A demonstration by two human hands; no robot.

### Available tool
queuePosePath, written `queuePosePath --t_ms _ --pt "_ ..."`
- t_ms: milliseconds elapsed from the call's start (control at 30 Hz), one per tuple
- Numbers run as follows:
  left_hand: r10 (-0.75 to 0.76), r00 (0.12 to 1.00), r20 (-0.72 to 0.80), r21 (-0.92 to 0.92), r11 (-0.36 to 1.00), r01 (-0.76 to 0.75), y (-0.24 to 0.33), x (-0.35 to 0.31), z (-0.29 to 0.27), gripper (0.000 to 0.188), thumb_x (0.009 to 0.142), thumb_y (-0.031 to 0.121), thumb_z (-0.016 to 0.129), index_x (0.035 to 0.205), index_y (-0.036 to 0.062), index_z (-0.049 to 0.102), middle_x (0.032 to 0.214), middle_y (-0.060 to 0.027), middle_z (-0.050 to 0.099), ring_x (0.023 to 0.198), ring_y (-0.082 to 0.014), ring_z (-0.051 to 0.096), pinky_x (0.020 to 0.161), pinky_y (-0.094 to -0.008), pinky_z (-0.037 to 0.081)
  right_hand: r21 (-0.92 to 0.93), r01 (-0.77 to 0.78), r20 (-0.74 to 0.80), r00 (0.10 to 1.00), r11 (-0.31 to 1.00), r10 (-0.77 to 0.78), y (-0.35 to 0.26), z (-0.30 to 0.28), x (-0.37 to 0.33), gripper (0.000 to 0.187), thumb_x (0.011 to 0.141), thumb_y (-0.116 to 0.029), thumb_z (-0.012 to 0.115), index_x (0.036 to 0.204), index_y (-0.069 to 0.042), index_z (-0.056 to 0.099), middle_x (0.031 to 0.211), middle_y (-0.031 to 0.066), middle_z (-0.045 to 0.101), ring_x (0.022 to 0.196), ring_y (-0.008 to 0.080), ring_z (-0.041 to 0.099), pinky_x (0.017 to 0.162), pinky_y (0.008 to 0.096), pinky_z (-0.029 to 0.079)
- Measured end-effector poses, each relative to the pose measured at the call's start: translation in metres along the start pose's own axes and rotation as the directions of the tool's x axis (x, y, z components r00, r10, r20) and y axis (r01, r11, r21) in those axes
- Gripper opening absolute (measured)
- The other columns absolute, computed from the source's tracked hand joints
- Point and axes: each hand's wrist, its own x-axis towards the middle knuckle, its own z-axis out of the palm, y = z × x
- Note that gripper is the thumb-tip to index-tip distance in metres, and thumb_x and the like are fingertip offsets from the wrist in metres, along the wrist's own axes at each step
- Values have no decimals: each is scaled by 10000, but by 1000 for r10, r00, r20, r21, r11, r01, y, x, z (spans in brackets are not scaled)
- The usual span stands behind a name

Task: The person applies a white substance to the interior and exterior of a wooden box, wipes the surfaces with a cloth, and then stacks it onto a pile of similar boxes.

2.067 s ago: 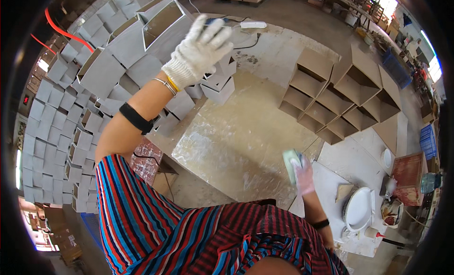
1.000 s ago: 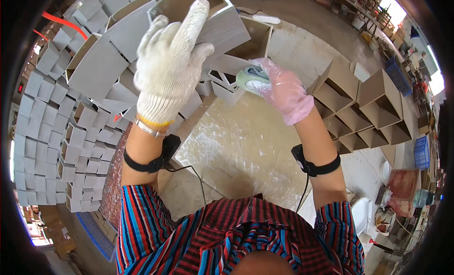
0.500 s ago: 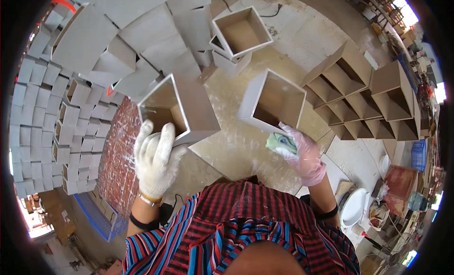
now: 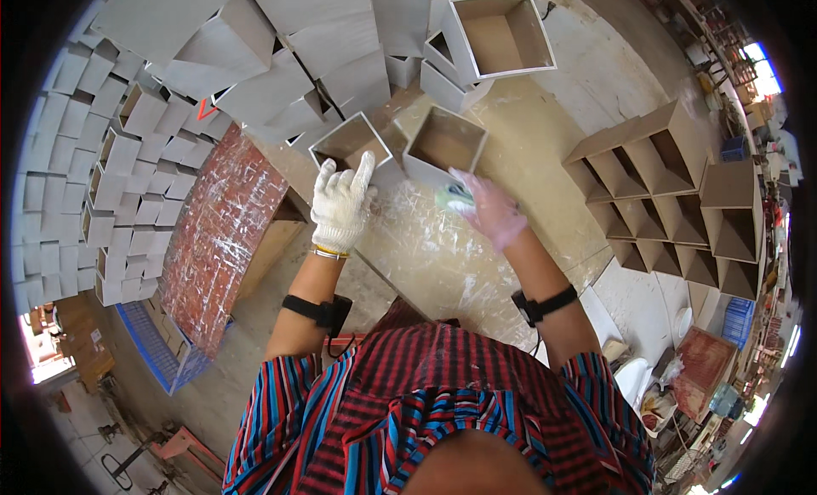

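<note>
My left hand (image 4: 339,207), in a white knit glove, is at the near rim of an open-topped box (image 4: 383,167) with white edges and a brown inside. Its fingers curl over that rim. My right hand (image 4: 492,207), in a thin pinkish plastic glove, is closed on a wadded green-and-white cloth (image 4: 457,199). Its fingertips touch the near edge of a second white-edged box (image 4: 425,169), just right of the first. Both boxes stand on the worn, paint-smeared tabletop (image 4: 417,244). The right hand is slightly blurred.
Stacked white boxes (image 4: 332,35) rise at the far left, with more stacks (image 4: 59,188) beyond a scuffed red board (image 4: 217,231). Another open box (image 4: 502,40) sits on a smaller one at the back. Brown box compartments (image 4: 672,197) stand at the right. A blue crate (image 4: 162,354) is lower left.
Both boxes and both hands have moved farther from me, and the boxes now stand closer together. My right hand, still with the cloth, has shifted left. The view has shifted too.
</note>
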Motion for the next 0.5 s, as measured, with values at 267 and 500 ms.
queuePosePath --t_ms 267,500 --pt "-80 994 71 70 995 75 5 1 18 724 754 191 671 1414 105 385 925 -94 629 904 -278 624 1046 -483 357 -56 -44 83 995 997 49 1 -16 67 952 767 -121 740 1520 -251 173 1079 162 615 979 357 600 856 444 481" --pt "175 984 19 -8 985 -175 -24 -5 5 689 724 241 702 1363 148 462 894 -78 629 973 -278 620 1070 -505 333 42 -116 -65 991 992 118 12 -27 5 971 756 -58 725 1526 -208 153 1091 190 611 990 360 604 873 424 483"
